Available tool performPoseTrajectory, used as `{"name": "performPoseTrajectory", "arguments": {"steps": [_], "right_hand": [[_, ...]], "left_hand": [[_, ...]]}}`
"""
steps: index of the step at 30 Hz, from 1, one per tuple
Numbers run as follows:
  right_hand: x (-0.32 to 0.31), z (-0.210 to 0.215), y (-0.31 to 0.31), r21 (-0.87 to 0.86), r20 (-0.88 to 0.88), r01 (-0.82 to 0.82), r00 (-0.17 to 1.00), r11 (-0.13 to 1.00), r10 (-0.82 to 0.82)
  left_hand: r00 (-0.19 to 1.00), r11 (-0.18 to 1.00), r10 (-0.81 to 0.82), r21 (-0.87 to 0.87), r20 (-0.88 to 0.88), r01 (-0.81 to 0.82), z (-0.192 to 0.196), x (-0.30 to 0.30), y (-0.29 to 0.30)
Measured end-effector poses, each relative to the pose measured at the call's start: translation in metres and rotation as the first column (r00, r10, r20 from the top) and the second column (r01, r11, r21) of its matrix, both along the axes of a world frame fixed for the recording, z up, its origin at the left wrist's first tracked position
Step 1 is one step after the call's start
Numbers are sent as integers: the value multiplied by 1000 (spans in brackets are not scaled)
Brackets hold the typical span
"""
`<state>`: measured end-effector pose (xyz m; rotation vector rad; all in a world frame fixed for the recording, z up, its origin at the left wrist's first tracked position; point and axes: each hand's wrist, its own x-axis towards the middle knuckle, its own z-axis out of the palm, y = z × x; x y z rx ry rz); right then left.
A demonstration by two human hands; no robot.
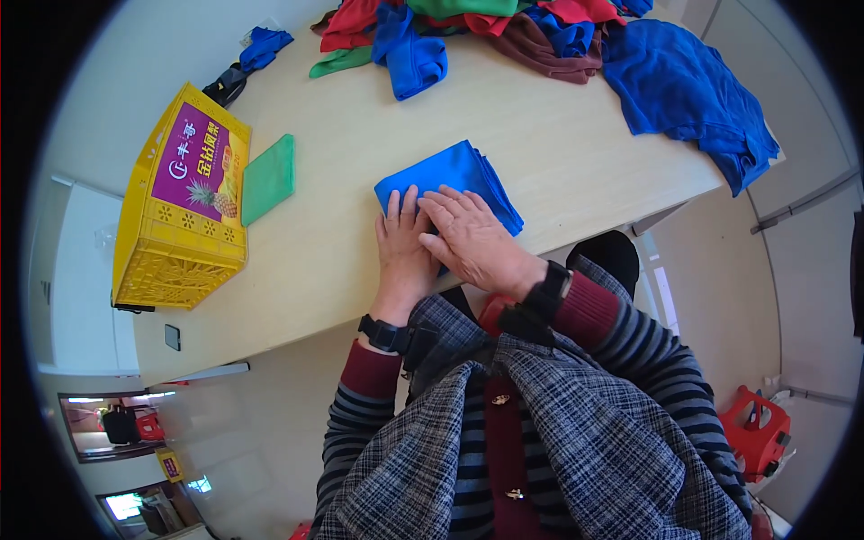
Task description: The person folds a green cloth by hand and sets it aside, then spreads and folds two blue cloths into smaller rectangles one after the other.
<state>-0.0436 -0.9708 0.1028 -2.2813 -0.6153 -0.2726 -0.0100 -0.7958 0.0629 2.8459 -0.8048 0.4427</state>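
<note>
In the head view, the blue cloth (463,171), folded into layers, lies on the pale table (342,126) under and just ahead of both hands. The left hand (403,256) is palm down, fingers extended over the cloth's near left part; the right hand (477,236) is flat too, its fingers nearly together and its thumb reaching toward the left hand. Neither appears to grip anything; both rest on top.

The cloth should be light, soft and limp, hard to damage, its layers likely to slide apart if pinched singly. The best hold is probably with both hands beneath, taking every layer at the left and right edges.

Its far edge slants from beyond the left fingertips away to a corner ahead of the right hand; from there the layered edge runs back to the right of that hand. The hands hide the near side, so I cannot tell its long axis.
</note>
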Motion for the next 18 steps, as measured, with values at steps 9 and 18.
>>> {"name": "performPoseTrajectory", "arguments": {"steps": [9,18], "right_hand": [[40,-39,-11,-327,166,238,967,915,-193],[0,-3,-16,-49,250,201,951,978,-183]], "left_hand": [[999,995,21,-97,33,-18,-3,-5,-6],[995,981,53,-190,84,-36,11,38,33]]}}
